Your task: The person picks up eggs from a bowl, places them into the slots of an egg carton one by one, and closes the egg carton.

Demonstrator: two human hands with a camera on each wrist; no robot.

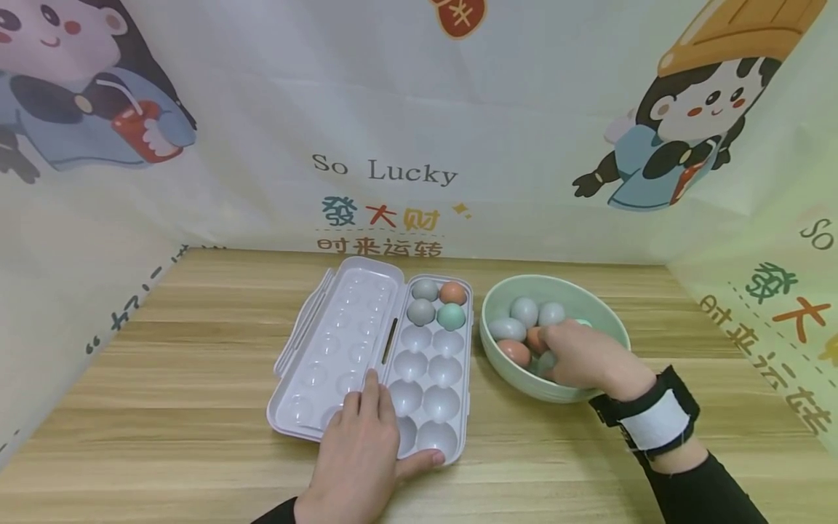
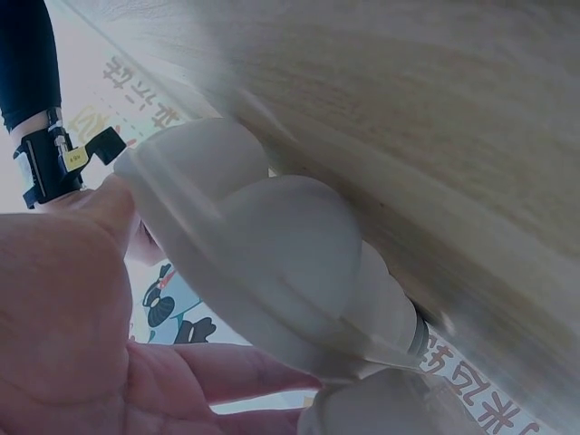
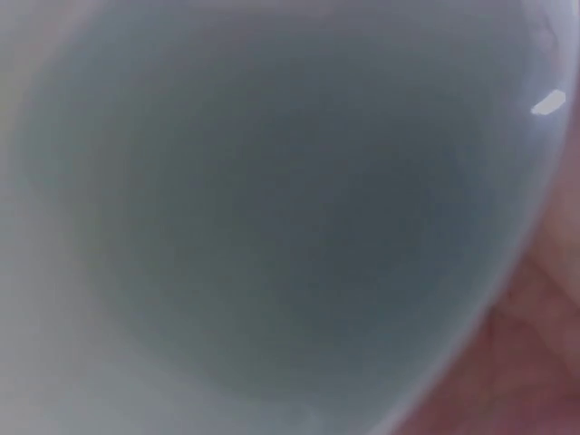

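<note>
In the head view, the open egg carton [image 1: 416,340] lies just left of centre, the long axis of its cup side running almost straight up the frame, its lid [image 1: 343,320] slanting towards lower left. Four eggs [image 1: 420,312] – two grey, one brown, one green – fill the two upper rows. The left hand [image 1: 360,451] rests on the lower end, fingers straight, thumb spread out, nothing gripped. At centre right, the right hand [image 1: 585,356] dips into the bowl [image 1: 517,382], fingers bent among loose eggs [image 1: 507,329]; I cannot tell whether it has one. The backdrop [image 1: 393,131] reads "So Lucky", "發大财" and "时来运转"

In the left wrist view, the carton's rounded undersides slant from upper left to lower right

In the right wrist view, a blurred rounded surface [image 3: 290,217] fills most of the frame
</note>
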